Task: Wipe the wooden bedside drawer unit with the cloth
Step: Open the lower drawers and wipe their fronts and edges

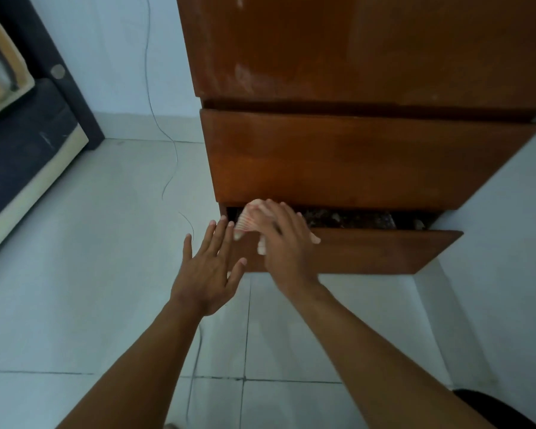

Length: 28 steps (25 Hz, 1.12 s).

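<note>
Trouble is likeliest at the lower drawer point(384, 252) of the reddish-brown wooden bedside drawer unit point(353, 156), which stands pulled out over dark clutter. The right hand point(287, 243) bunches the pink-and-white striped cloth point(249, 218) against that drawer's top edge, at its ten o'clock corner. Its fingers seem curled over the fabric, though blur makes the grip hard to read. A hard stroke there could shove the drawer shut on fingertips, or drop the cloth inside.

At the right hand's eight o'clock, the left hand point(208, 274) is spread flat with straight fingers, its tips touching the drawer front's left end. If it slips, nothing steadies the drawer. A thin dark cable point(167, 181) trails over the pale tiled floor point(106, 243) at the unit's nine o'clock and could snag a foot.

Count: two hands, one cloth, one unit, two drawer fronts showing with one open, one cable.
</note>
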### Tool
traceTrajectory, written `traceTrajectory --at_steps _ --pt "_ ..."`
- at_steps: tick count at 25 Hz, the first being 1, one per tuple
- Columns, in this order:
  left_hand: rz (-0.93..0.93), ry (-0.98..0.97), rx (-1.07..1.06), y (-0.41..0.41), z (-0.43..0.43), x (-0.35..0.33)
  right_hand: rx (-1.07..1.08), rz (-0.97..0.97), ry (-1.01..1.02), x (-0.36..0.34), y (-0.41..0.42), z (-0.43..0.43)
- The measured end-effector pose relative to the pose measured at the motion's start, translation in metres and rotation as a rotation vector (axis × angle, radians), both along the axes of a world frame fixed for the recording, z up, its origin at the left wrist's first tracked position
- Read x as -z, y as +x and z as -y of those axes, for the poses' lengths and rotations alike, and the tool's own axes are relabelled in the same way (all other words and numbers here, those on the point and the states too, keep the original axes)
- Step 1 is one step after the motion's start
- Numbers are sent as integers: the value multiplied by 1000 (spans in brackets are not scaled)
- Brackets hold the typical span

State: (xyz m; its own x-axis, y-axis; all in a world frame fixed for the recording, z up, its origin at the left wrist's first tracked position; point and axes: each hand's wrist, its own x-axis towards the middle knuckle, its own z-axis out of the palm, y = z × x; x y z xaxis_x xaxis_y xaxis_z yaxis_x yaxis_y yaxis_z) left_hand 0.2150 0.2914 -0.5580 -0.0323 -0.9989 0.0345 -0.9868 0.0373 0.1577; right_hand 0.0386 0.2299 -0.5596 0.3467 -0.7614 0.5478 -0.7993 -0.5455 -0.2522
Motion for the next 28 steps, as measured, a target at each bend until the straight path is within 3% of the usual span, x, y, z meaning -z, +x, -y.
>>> traceTrajectory --at_steps 3,11,15,18,21,23,25,28 --pt "25 -40 24 1 5 6 64 -204 59 20 14 1" --pt "23 -117 30 -6 18 6 277 -227 53 8 -144 16" --pt "3 -131 3 -10 17 8 454 -180 96 12 -214 30" --pt "-8 -135 -6 -10 17 10 418 -17 98 23 -234 36" --pt "-6 -124 -5 -10 17 10 520 453 -13 24 -201 36" --pt "-7 -122 0 -9 17 10 495 629 -96 24 -140 18" --pt "0 -126 7 -8 18 11 363 579 -59 38 -68 -5" --pt "5 -169 10 -7 19 19 299 325 49 75 5 -12"
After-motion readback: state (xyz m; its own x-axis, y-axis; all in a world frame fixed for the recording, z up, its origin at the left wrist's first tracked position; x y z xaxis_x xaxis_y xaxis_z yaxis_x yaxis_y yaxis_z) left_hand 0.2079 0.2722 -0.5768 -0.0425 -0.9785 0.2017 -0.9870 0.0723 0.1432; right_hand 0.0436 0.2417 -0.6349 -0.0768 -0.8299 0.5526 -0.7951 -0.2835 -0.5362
